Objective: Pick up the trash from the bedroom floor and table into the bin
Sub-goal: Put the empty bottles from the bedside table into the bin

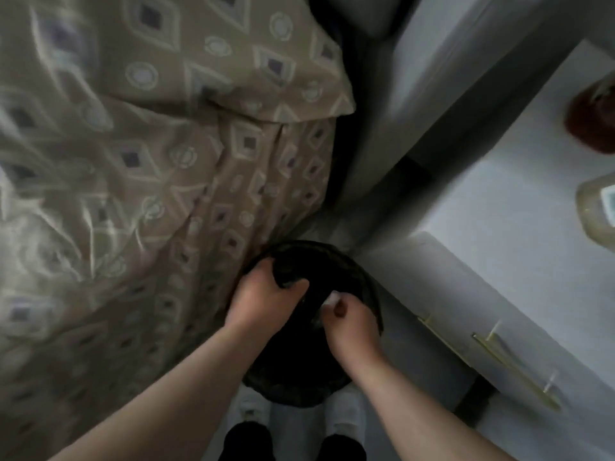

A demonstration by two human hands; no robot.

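Nearest the camera, at six o'clock, two white shoes [344, 410] stood on the pale floor [409, 357], toes against a round black bin [362, 287].

Both bare forearms reached down over the bin's mouth. The left hand [263, 294] had its grip closed on a fold of the black liner [289, 271] at the rim, about ten o'clock on the bin, fingers curled over it. The right hand [349, 322] was at about three o'clock, thumb and fingertips pinched shut on a small white scrap [331, 299], held over the opening, just inside the rim. What the scrap was made of could not be told; it looked thin and crumpled.

To do this step well, the left hand would probably do best to hold the liner wide and taut while the right let go only once the scrap was well below the rim, so nothing light drifted out.

The liner looked soft and slack, the bin's inside too dark to read.

Farther off, from nine to twelve o'clock, a tan bedspread [149, 161] with diamond and circle patterns hung in loose folds to the floor, touching the bin's left side. From one to four o'clock ran a smooth white surface [519, 207] with slim brass handles [512, 364] below; on it stood a brown jar [592, 118] and a pale bottle [599, 211], both blurred.
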